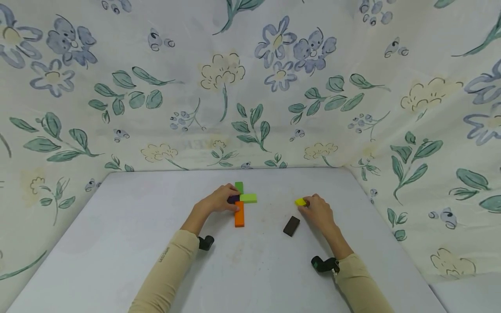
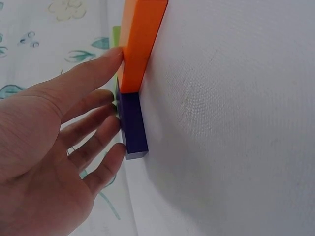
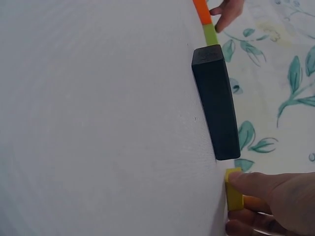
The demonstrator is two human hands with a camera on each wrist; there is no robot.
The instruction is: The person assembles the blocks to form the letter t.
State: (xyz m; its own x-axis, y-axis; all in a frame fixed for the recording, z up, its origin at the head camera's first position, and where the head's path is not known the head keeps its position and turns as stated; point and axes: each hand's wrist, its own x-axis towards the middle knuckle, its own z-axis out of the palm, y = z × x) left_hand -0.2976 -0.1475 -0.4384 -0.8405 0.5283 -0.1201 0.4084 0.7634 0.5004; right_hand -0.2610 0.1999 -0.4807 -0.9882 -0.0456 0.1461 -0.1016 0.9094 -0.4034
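Observation:
My left hand [image 1: 218, 200] lies over a cross-shaped group of blocks on the table. Its thumb touches the side of the orange block [image 2: 140, 44], while the other fingers rest loosely along the purple block [image 2: 132, 123]. A green block [image 1: 239, 187] points away at the far end, and a light green block [image 1: 248, 198] points right. Over to the right, my right hand [image 1: 320, 213] pinches a yellow block [image 3: 234, 191] between thumb and fingers. Nearer to me than that hand, a dark brown block [image 1: 291, 226] lies at a slant, touched by neither hand.
The white table [image 1: 258, 269] ends at the back against a hanging cloth [image 1: 219, 130] printed with flowers and leaves, which also rises on both sides. Black wrist cameras [image 1: 324, 264] stick out from both sleeves, close over the tabletop.

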